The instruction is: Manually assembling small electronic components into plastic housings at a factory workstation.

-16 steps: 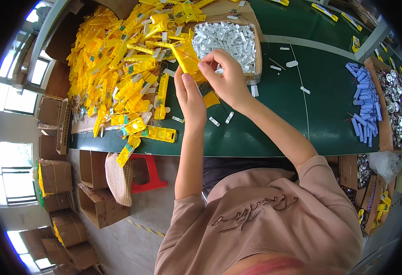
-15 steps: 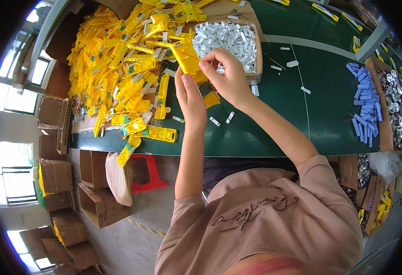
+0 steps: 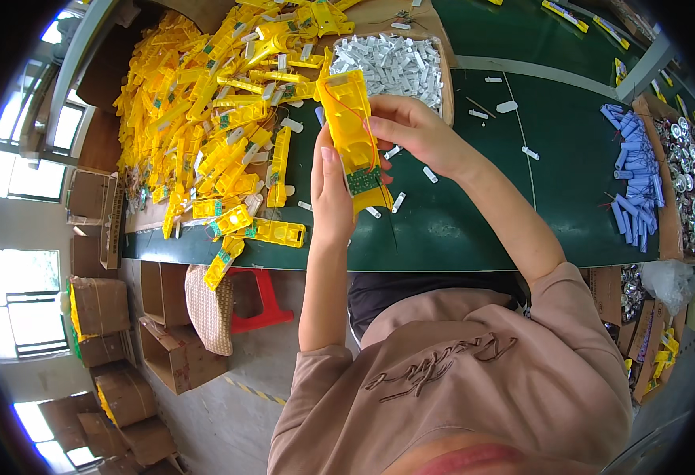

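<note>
A yellow plastic housing [image 3: 346, 107] is held up over the table, its hollow inner side showing. A green circuit board [image 3: 365, 181] sits near its lower end, and a thin red wire [image 3: 371, 142] runs along the inside. A dark wire hangs below. My left hand [image 3: 332, 190] is closed around the left edge of the housing, thumb in front. My right hand [image 3: 415, 134] grips its right edge, with the thumb at the edge and some fingers hidden behind. Small white plastic pieces [image 3: 398, 203] lie on the table close to both hands.
A large heap of yellow housings [image 3: 197, 111] covers the table's left side. Behind my hands stands a carton of white pieces [image 3: 446, 75]. Blue cylinders [image 3: 636, 170] are piled at the right, beside a box of shiny round metal parts [image 3: 684, 186]. A red stool [image 3: 264, 301] stands below the table.
The yellow housing has been turned from a slant to nearly upright, so its inside and circuit board now show. My right hand has moved slightly right and down along its edge.
</note>
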Tool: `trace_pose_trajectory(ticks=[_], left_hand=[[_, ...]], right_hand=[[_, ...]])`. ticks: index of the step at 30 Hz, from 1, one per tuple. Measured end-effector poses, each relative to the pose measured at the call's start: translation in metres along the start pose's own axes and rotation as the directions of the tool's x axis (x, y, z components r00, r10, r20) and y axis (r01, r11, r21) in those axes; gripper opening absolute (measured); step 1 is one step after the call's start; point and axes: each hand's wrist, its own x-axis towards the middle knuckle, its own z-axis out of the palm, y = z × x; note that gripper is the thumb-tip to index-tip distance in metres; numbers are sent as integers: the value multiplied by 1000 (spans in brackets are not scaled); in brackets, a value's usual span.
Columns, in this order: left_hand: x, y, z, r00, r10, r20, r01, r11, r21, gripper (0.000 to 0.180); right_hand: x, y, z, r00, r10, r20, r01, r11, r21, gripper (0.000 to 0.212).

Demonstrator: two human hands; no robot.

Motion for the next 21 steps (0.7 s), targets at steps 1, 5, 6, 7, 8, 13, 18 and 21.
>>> trace_pose_trajectory(ticks=[1,5,6,7,8,13,18,21], left_hand=[[-1,-1,0,1000,-14,0,14,1000,-18,48],[-4,-11,7,995,95,-2,-94,983,157,46],[-3,-10,7,997,78,-8,-76,985,153,47],[-4,-11,7,997,77,-8,-75,985,156,47],[-5,-12,8,996,94,-5,-92,980,174,46],[-8,-14,12,999,38,-28,-33,989,145,46],[-10,-13,11,995,79,59,-87,984,157,45],[-9,-3,10,996,89,-26,-86,991,102,45]], right_hand=[[-1,0,3,1000,-1,-2,1,1000,1,24],[-1,3,4,992,3,-127,-16,994,-106,24],[-1,5,3,989,-10,-147,-15,986,-167,23],[0,6,5,989,-11,-146,-14,986,-165,23],[-1,7,8,986,-28,-163,16,997,-74,25],[-3,6,11,977,-49,-209,75,991,115,31],[-12,11,3,981,37,-191,-20,996,89,31],[-24,16,-8,952,-150,-266,160,987,14,27]])
